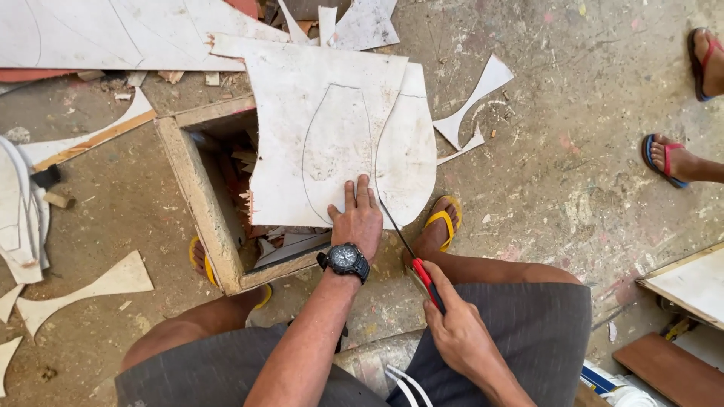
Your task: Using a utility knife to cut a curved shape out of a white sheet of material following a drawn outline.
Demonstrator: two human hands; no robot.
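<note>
A white board sheet with a pencilled curved outline lies across an open wooden box. My left hand, with a black wristwatch, presses flat on the sheet's near edge. My right hand grips the red handle of a thin saw. The saw's dark blade runs up into a cut along the curved line on the sheet's right side. My feet in yellow sandals rest on the floor on either side of the box.
White curved offcuts and wood scraps litter the dusty concrete floor. More white sheets lie at the top left. Another person's feet in red and blue sandals stand at the right. A board sits at the lower right.
</note>
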